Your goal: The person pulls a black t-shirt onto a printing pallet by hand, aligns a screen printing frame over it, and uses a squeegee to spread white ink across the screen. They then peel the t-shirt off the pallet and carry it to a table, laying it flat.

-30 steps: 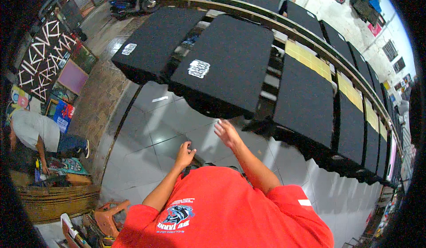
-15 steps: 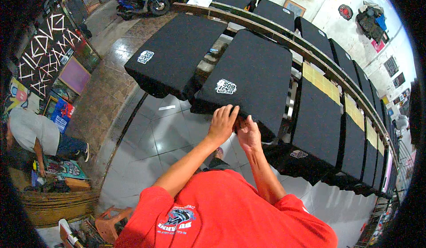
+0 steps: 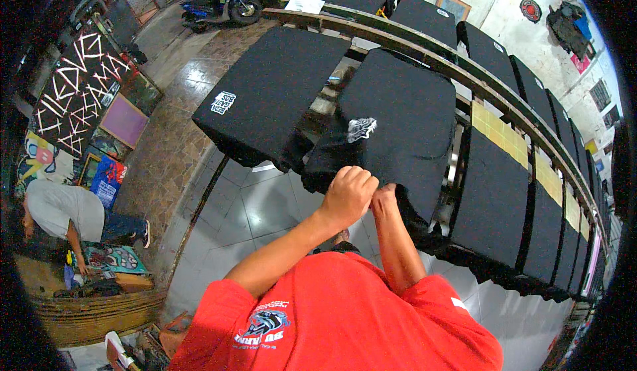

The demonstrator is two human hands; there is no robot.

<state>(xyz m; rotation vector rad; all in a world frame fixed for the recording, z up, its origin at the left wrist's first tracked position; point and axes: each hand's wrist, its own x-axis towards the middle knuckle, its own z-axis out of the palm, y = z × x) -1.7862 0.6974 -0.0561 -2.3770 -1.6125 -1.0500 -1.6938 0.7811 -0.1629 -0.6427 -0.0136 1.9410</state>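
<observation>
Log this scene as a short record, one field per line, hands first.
Left hand: closed on the near edge of the middle cloth
Right hand: closed on the same edge, beside the left hand
Middle cloth: black, folded and wrinkled near the hands, white print creased
Cloth to its left: black, white print near its front corner
Cloth to its right: black, yellow strip at its far end
Co-worker: grey shirt, bent over, far left
Background: blue motorbike

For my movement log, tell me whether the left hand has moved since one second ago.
Yes: the left hand has gone forward, nearer the wooden rail, and now grips a black cloth.
</observation>
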